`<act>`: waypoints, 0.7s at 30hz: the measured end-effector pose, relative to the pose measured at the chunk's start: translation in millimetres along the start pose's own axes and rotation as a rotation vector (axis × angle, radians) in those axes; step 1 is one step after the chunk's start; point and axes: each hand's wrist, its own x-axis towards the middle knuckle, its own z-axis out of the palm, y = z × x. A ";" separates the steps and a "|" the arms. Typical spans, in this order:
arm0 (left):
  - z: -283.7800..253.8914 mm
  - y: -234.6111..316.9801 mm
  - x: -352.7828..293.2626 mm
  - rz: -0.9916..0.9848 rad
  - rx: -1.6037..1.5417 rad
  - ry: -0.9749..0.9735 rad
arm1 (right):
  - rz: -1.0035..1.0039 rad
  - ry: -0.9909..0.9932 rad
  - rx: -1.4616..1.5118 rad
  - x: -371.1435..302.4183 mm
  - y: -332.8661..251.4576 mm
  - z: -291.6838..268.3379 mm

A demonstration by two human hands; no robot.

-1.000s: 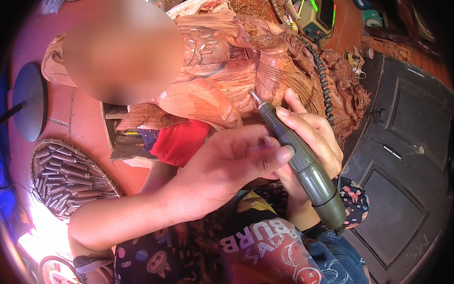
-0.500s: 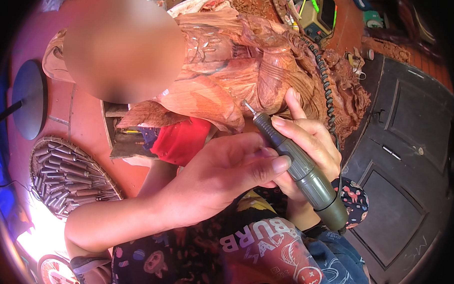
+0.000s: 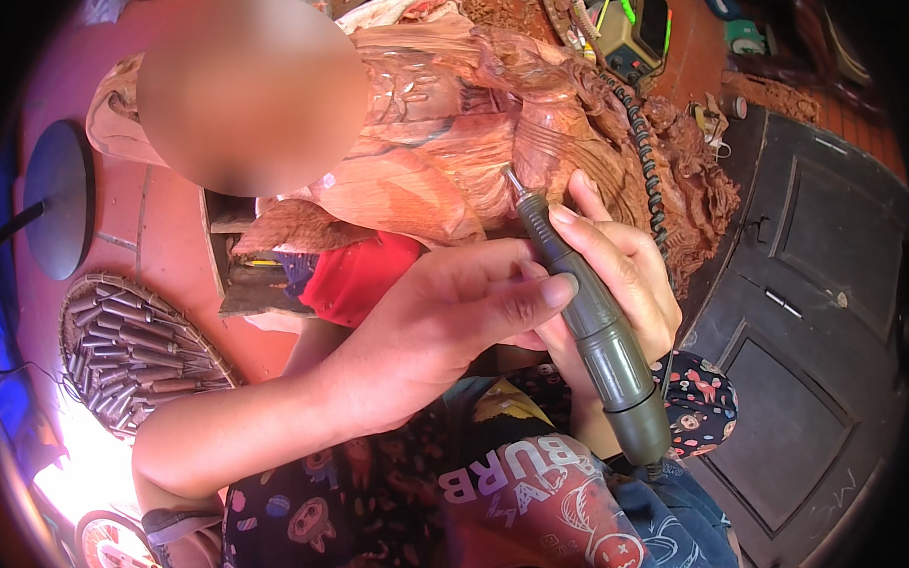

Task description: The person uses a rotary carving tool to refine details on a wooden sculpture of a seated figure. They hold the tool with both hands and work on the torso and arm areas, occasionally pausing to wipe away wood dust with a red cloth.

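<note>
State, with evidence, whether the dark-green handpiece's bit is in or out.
In: a slim metal bit projects from the narrow end of the handpiece. Whether it is spinning, I cannot tell.

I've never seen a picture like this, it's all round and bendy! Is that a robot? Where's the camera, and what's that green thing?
No robot here, just a person's two bare hands. The camera sits on the person's head, looking down, and its very wide lens bends straight edges.

The right hand holds the fat green tool, which has a thin metal tip pointing toward a big reddish carved wood piece. The left hand is right beside the tool; whether it grips too is hard to tell.

On the left, a woven basket full of slim tools sits on the reddish floor. On the right is a dark panel, rather like a door. The round blurry patch hides whatever is behind it.
</note>
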 end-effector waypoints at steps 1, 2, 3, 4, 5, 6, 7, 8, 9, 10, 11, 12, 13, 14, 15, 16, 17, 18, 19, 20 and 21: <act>-0.1 -0.1 -0.4 0.005 -0.003 0.002 | 0.008 -0.010 -0.005 0.1 -1.2 -0.5; 0.0 0.1 -1.1 -0.005 0.003 0.002 | 0.011 -0.011 -0.014 -1.1 -1.2 -0.9; 0.1 0.6 -2.3 -0.014 0.010 0.002 | 0.014 -0.012 -0.022 -2.9 -0.7 -1.2; 0.2 0.6 -3.4 -0.024 0.016 0.002 | 0.015 -0.013 -0.024 -3.5 -0.9 -1.4; 0.1 0.2 -4.1 -0.022 0.015 0.001 | 0.016 -0.013 -0.024 -4.1 -1.0 -1.4; -0.1 -0.6 -4.8 -0.021 0.015 0.000 | 0.016 -0.013 -0.017 -4.1 -1.3 -1.2; -0.3 -1.1 -5.5 -0.019 0.015 -0.001 | 0.016 -0.013 -0.010 -4.1 -1.6 -1.1; 0.0 -1.7 -6.6 -0.029 0.026 0.006 | 0.025 -0.060 0.009 -5.1 -1.5 -3.5; 0.3 -2.1 -7.7 -0.040 0.038 0.012 | 0.035 -0.108 0.028 -6.5 -0.8 -8.2; 0.6 -2.2 -8.5 -0.050 0.049 0.019 | 0.046 -0.141 0.047 -6.7 -0.5 -11.0; 0.9 -1.6 -8.8 -0.053 0.045 0.017 | 0.059 -0.173 0.062 -7.0 -0.7 -14.1; 1.2 -0.7 -9.2 -0.056 0.041 0.016 | 0.073 -0.192 0.076 -5.5 -1.9 -16.6; 1.1 -0.3 -9.0 -0.059 0.036 0.014 | 0.078 -0.188 0.083 -5.4 -1.7 -16.8; 1.0 -0.3 -8.2 -0.055 0.056 0.020 | 0.082 -0.184 0.092 -4.9 -1.8 -16.8; 0.5 -0.3 -6.4 -0.051 0.076 0.025 | 0.077 -0.157 0.093 -5.2 -0.6 -14.5; 0.2 -0.6 -4.7 -0.047 0.097 0.029 | 0.079 -0.136 0.092 -5.6 -0.4 -12.7; 0.4 -1.2 -3.4 -0.033 0.081 0.026 | 0.079 -0.115 0.093 -5.8 -0.3 -10.8; 0.9 -2.0 -2.1 -0.019 0.066 0.022 | 0.085 -0.098 0.093 -5.9 -0.9 -9.3; 1.4 -2.2 -1.6 -0.004 0.051 0.019 | 0.084 -0.088 0.085 -6.2 -1.0 -8.7; 1.3 -2.2 -1.6 -0.009 0.041 0.022 | 0.083 -0.078 0.074 -6.8 -0.8 -8.0; 1.4 -2.3 -2.0 -0.013 0.031 0.026 | 0.075 -0.074 0.057 -7.5 -0.2 -7.5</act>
